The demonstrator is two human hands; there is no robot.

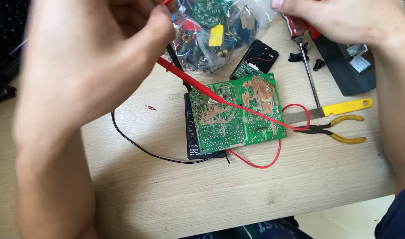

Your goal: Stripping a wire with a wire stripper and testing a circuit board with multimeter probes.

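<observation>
Circuit board (238,113) — green, lying on a black multimeter (192,132) at the table (211,194) centre. Left hand (92,57) pinches 1 red probe (189,82), tip on the board; right hand (339,17) is closed — on what, unclear.

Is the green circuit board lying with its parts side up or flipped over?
Flipped over. The green circuit board shows its solder side, with copper traces and solder dots facing up. It lies on a black multimeter on the wooden table.
</observation>
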